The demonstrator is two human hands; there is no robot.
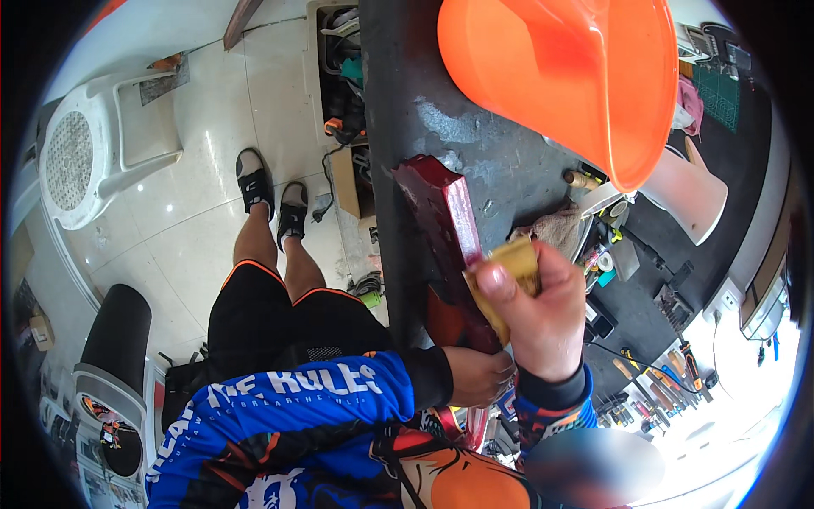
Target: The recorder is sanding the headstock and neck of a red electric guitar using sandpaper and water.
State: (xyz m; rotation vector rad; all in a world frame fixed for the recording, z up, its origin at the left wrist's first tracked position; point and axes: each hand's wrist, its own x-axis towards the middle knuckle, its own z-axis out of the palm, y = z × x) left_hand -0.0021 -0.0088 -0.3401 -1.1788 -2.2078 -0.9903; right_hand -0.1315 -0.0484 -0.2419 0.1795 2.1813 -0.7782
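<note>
A long, glossy dark-red piece [441, 208] with a shaped, notched far end lies slantwise along the edge of a dark worktable. My left hand [477, 376] is closed round its near end, fingers partly hidden. My right hand [549, 310] pinches a folded yellow-tan sheet [515, 263] between thumb and fingers. That sheet rests against the right side of the dark-red piece; whether it is sandpaper or cloth I cannot tell. Light glares along the piece's upper face.
A large curved orange plastic shell [560, 76] stands on the worktable [500, 170] beyond my hands. To the right are a crumpled cloth [551, 227], tape rolls and hand tools [670, 382]. A white plastic stool [93, 153] and a crate [326, 68] are on the left.
</note>
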